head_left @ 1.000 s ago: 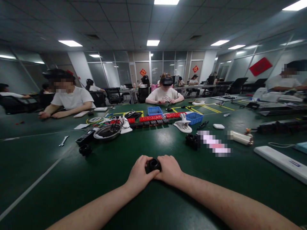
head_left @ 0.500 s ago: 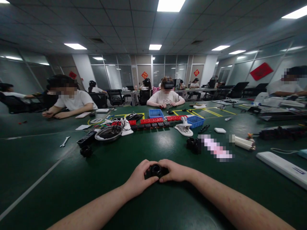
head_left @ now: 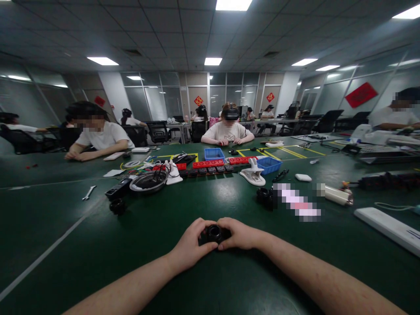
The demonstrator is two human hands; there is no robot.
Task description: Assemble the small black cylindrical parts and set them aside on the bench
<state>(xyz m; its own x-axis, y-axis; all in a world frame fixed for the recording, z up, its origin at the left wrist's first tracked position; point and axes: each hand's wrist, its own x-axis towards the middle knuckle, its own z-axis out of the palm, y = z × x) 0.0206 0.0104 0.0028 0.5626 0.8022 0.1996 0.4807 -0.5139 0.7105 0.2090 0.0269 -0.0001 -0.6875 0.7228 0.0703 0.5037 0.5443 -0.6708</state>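
Note:
Between my two hands is a black round part [head_left: 214, 233] with an open hole facing up towards me, like a short pipe fitting; its exact kind cannot be made out. My left hand [head_left: 193, 243] curls round its left side, thumb in front and fingers behind. From the other side, my right hand [head_left: 238, 235] grips it the same way, and the thumb tips nearly meet in front. The part is at or close to the green table top [head_left: 210, 280]. Similar black parts lie further off, one at the left [head_left: 117, 206] and a group at the right [head_left: 265, 198].
A metal bowl [head_left: 148, 189], a wrench [head_left: 89, 193] and a row of red and black blocks [head_left: 207, 165] lie ahead. Beyond are a white clamp stand [head_left: 252, 175] and blue trays [head_left: 268, 165]. A white power bank-like bar [head_left: 387, 225] lies right. Several people sit around.
The view has shifted very slightly. Both hands keep the same grip on the black round part, with no visible movement of it.

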